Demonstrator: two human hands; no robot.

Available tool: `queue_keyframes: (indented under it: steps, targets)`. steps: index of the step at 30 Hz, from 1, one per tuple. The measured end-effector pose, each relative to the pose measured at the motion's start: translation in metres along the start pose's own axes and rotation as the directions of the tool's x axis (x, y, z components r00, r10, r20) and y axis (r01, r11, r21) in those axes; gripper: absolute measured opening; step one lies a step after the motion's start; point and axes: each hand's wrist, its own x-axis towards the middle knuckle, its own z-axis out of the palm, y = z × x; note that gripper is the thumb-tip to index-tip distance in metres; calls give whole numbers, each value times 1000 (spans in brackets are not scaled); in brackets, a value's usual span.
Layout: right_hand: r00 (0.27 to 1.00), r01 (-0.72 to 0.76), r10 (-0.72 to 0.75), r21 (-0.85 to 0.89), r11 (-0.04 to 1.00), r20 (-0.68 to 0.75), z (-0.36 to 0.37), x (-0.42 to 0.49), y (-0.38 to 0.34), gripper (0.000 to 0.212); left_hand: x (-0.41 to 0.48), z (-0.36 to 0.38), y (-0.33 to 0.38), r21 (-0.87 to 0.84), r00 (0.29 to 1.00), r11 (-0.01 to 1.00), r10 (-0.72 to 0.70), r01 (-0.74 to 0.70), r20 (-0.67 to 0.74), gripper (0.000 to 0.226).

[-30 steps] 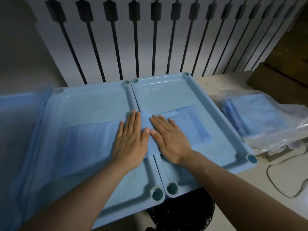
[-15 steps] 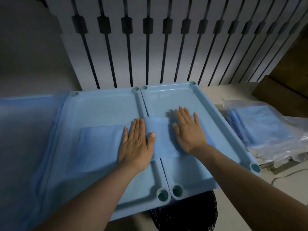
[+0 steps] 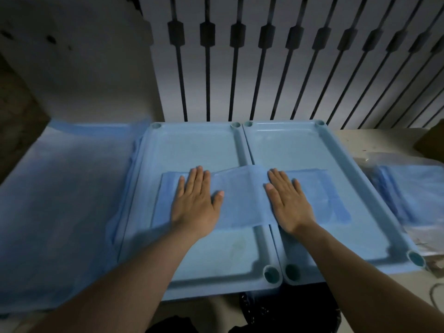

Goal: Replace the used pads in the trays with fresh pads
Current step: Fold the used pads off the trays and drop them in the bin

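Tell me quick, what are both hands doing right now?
Left hand: open, pressing flat on the blue pad.
Right hand: open, flat on the same pad, gripping nothing.

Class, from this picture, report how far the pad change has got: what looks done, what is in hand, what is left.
Done: a folded blue pad lies across the rims where the left tray and right tray meet. In hand: the left hand and right hand press flat on it. Left: much of both tray floors is bare, so the pad probably needs spreading; more pads wait in the plastic pack.
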Motion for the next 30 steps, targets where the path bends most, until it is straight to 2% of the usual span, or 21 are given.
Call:
queue_keyframes:
  steps: [5, 11, 13, 15, 18, 20, 22, 23, 26, 30]
  targets:
    - [1000, -6, 6, 13, 1000, -3, 0, -1, 0, 53, -6, -2, -51, 52, 994, 993, -104, 105, -27, 72]
    - [1000, -6, 6, -4, 1000, 0, 1, -1, -1, 54, -7, -12, -48, 133, 988, 979, -155, 156, -15, 71]
    - [1000, -9, 9, -3, 1000, -3, 0, -2, 0, 55, -7, -18, -32, 126, 992, 986, -98, 107, -75, 69]
    - [1000, -3, 3, -7, 1000, -3, 0, -2, -2, 55, -6, -23, -7, 58, 994, 998, 22, -16, -107, 68]
    - [1000, -1, 1, 1, 1000, -5, -1, -2, -4, 62, 0, -12, 33, 1, 984, 986, 164, -164, -63, 69]
    - [1000, 16, -16, -20, 1000, -2, -2, -5, -1, 71, 4, 2, 44, -9, 986, 987, 162, -163, -38, 76]
    - [1000, 23, -25, -101, 995, -16, -5, -9, 12, 87, 6, 11, 43, 9, 985, 986, 165, -165, -46, 96]
    - [1000, -1, -2, -141, 990, -16, -9, -10, 22, 85, 6, 13, 41, 20, 983, 984, 176, -175, -44, 103]
    - [991, -132, 132, -228, 965, -16, -22, -12, 59, 64, 5, 13, 37, 3, 982, 982, 187, -187, -34, 95]
    - [969, -245, 247, -229, 942, -18, -40, -19, 87, 63, 4, 12, 38, 20, 983, 983, 182, -181, -28, 88]
